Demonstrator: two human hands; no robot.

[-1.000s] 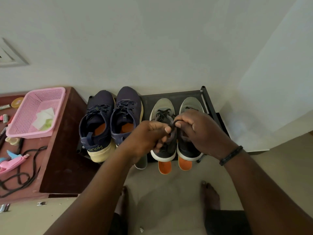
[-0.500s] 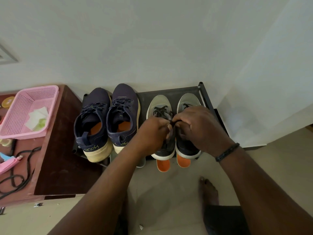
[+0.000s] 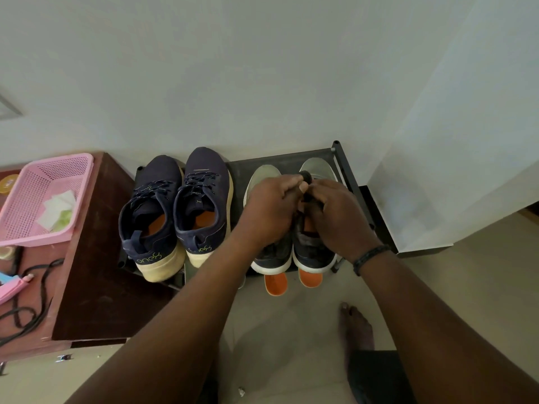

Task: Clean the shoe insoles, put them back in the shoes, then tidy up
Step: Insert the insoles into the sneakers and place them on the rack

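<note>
Now both hands meet over the 2 grey shoes (image 3: 313, 252) on the black rack (image 3: 354, 182) at 1 o'clock: left hand (image 3: 269, 208) and right hand (image 3: 335, 214) pinch a dark lace (image 3: 305, 177). At 10 o'clock, 2 navy shoes (image 3: 175, 211) show orange insoles (image 3: 157, 224).

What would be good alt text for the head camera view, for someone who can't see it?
Seen from above, a person's left hand and right hand pinch a dark lace over a grey and black pair of shoes on a black shoe rack. A navy pair of shoes stands to their left, beside a brown table with a pink basket.
</note>
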